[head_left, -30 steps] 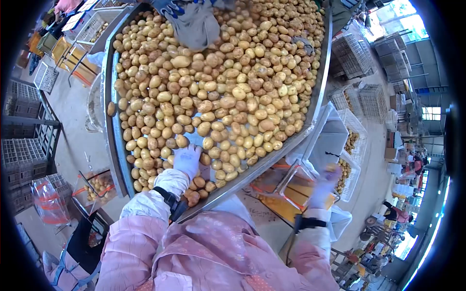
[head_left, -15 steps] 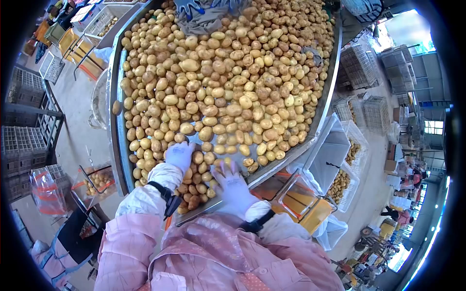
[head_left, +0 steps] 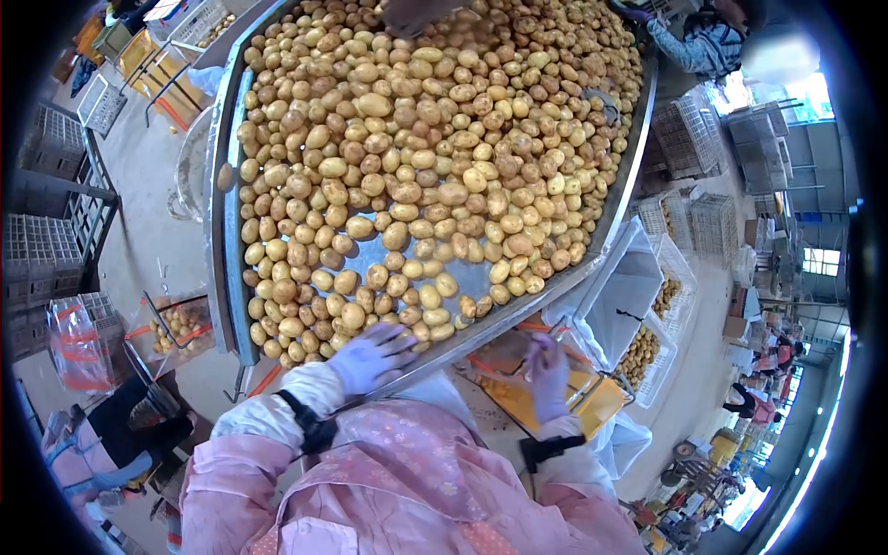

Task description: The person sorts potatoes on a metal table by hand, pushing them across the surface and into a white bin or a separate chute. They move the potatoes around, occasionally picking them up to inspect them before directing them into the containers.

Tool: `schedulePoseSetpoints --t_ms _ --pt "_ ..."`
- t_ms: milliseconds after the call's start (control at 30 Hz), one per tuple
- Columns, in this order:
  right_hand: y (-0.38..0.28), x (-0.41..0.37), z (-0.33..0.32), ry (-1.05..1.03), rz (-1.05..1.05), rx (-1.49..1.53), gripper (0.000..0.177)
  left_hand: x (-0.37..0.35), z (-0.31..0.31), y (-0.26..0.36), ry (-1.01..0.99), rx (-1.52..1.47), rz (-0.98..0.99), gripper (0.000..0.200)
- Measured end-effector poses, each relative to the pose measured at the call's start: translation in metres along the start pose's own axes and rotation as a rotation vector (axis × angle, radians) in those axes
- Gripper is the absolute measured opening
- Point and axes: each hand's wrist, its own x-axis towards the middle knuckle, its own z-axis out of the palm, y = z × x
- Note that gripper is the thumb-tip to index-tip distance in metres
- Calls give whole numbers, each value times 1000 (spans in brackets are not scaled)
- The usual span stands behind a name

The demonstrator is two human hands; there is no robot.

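Note:
Many small yellow-brown potatoes [head_left: 425, 157] lie on a metal sorting table [head_left: 365, 254], whose surface shows between them near the front. My left hand [head_left: 373, 358], in a pale purple glove, rests at the near edge with fingers stretched out beside the closest potatoes. Off the table's front right side, my right hand [head_left: 548, 370], gloved alike, is above a clear bag with orange edges [head_left: 495, 356] and a yellow crate [head_left: 606, 402]. Its fingers are bent together; whether anything is in them I cannot make out.
To the right, a white-lined bin [head_left: 615, 296] stands beside white crates [head_left: 673, 342] holding potatoes. Another bag of potatoes [head_left: 180, 328] hangs on a frame at left. A co-worker's sleeve [head_left: 689, 46] shows at the far right corner. Grey crates [head_left: 46, 250] are stacked at left.
My right hand has left the table and moved right, over the bag. My left hand has come back toward the near edge, its fingers now stretched out. The co-worker's gloves and grey cloth at the far end are out of view.

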Motion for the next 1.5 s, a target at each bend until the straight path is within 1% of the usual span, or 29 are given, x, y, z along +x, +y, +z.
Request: schedulePoseSetpoints --t_ms 67,100,200,267,333,400,467,533,567,667,733,800,867,933,967,1000,1033,1067,1100,1133,1200,1267,1300,1333,1367,1400,1433,1467,1500 --pt "25 -6 -49 159 -40 -716 52 -51 -21 3 -67 6 -125 50" --pt "31 -6 -57 259 191 -965 58 -76 -25 5 -55 30 -198 49" --pt "-33 34 -26 269 -296 -962 63 -116 -31 9 -42 18 -406 48" --pt "-73 75 37 91 -538 -834 65 -119 -42 5 63 82 -515 46" --pt "-81 100 138 -71 -589 -357 64 -91 -55 1 274 234 -602 44" --pt "-105 83 218 -92 -677 -657 64 -49 -72 6 443 317 -743 50" --pt "-117 49 267 -136 -732 -808 65 -49 -31 -2 292 286 -797 54" --pt "-109 33 260 -528 -1004 -893 61 -67 -17 15 277 235 -777 56" --pt "-119 47 254 -672 -946 -959 59 -87 -16 21 200 248 -750 57" --pt "-163 119 208 -1095 -720 -1147 55 -133 -17 31 250 164 -709 57" --pt "-134 191 212 -537 -1161 -1120 57 -142 -31 24 403 190 -847 58" --pt "-162 230 259 -397 -1120 -1052 64 -136 -53 9 534 204 -965 60" --pt "-191 223 323 -267 -913 -804 73 -104 -75 -20 655 191 -1066 62" --pt "-225 193 354 -177 -880 -871 78 -78 -78 -35 505 209 -1118 64" --pt "-214 180 360 -216 -922 -687 77 -75 -74 -41 432 180 -1129 59" --pt "-199 168 350 -267 -1087 -793 74 -74 -70 -43 444 102 -1170 57" --pt "-185 151 333 -505 -1050 -782 71 -75 -64 -41 454 20 -1207 55" --pt "-168 138 307 -570 -1085 -772 70 -76 -58 -39 465 -65 -1240 53" --pt "-142 127 281 -600 -1077 -748 71 -82 -51 -34 550 1 -1164 50" --pt "-129 115 249 -684 -1038 -794 69 -82 -58 -23 514 -170 -1304 50" --pt "-111 90 195 -781 -921 -846 64 -94 -36 -14 726 -328 -1384 46" --pt "-113 74 162 -800 -782 -869 58 -82 -22 -6 923 -624 -1358 43" --pt "-123 61 158 -676 -725 -744 53 -68 -19 4 905 -697 -1335 43" --pt "-132 48 166 -663 -719 -585 52 -45 -29 19 885 -769 -1312 43" --pt "-140 38 178 -647 -722 -425 52 -21 -38 30 733 -973 -1307 51" --pt "-145 33 187 -630 -725 -263 51 -2 -27 36 661 -886 -1150 46" --pt "-144 30 188 -776 -565 -315 53 17 -17 42 605 -796 -987 42" --pt "-121 42 171 -636 -510 -347 48 36 -7 48 569 -712 -827 38" --pt "-97 65 135 -480 -462 -379 44 35 -28 35 432 -324 -564 37"
